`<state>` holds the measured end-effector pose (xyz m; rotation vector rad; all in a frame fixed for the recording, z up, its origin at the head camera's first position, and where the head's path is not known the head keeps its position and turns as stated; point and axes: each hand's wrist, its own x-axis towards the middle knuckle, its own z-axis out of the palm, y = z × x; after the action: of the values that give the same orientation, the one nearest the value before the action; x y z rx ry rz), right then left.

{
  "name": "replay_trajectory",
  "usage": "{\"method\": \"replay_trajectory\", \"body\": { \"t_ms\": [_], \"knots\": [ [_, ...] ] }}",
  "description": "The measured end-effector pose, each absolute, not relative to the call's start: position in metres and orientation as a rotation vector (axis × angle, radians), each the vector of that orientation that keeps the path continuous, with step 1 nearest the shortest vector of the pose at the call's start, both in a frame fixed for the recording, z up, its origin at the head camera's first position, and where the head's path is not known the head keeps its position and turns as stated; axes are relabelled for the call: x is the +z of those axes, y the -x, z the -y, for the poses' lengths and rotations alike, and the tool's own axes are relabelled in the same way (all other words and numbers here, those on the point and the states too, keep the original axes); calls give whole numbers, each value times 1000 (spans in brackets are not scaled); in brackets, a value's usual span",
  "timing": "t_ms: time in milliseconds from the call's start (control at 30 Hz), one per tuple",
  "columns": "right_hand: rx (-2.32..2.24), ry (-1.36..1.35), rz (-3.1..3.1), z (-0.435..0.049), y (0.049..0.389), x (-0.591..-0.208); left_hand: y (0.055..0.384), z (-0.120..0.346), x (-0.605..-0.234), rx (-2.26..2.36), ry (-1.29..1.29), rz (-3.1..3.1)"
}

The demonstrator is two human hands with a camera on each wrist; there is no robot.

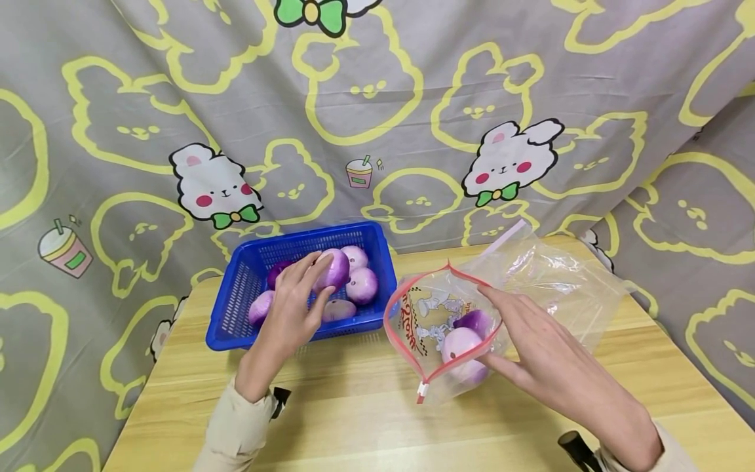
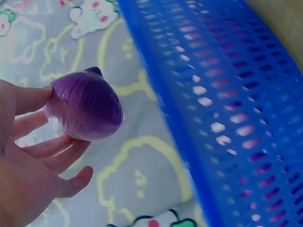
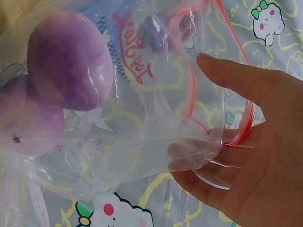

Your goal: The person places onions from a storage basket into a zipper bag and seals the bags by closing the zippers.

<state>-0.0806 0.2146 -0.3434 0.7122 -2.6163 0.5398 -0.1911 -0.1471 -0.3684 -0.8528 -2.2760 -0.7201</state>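
My left hand [image 1: 289, 311] grips a purple onion [image 1: 337, 267] between thumb and fingers, above the blue plastic basket [image 1: 386, 262]. In the left wrist view that onion [image 2: 85, 106] has its pointed end turned away from the palm. Several more purple onions [image 1: 362, 286] lie in the basket. At the right, my right hand [image 1: 554, 360] holds the side of a clear zip bag [image 1: 427, 314] by its red-edged mouth, which gapes wide. Inside the bag are purple onions [image 3: 71, 61], partly overlapping. The right fingers [image 3: 199, 187] lie along the bag's edge, some seen through the film.
More clear plastic bags [image 1: 566, 282] lie flat on the wooden table [image 1: 348, 406], behind and right of the open bag. A grey curtain [image 1: 413, 131] with yellow animal outlines hangs close behind the table. The basket's perforated wall stands between the held onion and the bag.
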Motion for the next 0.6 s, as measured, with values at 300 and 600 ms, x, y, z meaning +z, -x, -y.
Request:
{"method": "replay_trajectory", "body": {
  "t_ms": [300, 600],
  "knots": [
    [532, -709, 2624, -216, 79, -345, 171, 132, -352, -740, 942, 2188],
    [530, -704, 2620, -216, 79, -345, 148, 117, -337, -761, 1033, 2171]
  ]
}}
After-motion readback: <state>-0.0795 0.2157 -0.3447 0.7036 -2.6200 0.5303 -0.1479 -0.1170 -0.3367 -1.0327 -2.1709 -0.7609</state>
